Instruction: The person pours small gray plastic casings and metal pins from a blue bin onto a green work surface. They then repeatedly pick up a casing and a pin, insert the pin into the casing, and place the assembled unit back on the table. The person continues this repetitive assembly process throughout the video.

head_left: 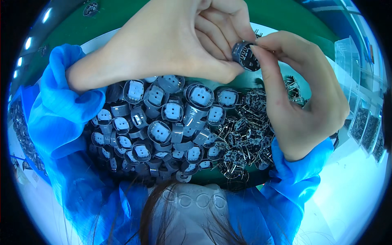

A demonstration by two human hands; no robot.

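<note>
Cup [236, 52] of smooth grey plastic, short and round, hangs between both hands above the piles, a dark flat disc [250, 60] at its mouth. The left hand [196, 45] grasps the cup's wall; the right hand [304, 81] pinches the disc's edge. Beneath lie glossy grey cups [160, 132] with pale, two-holed inserts, beside tangled boards [241, 134] bristling with thin metal pins. The left forearm [110, 65] and right hand partly block both piles. Clear plastic boxes [353, 92] stand at right.
</note>
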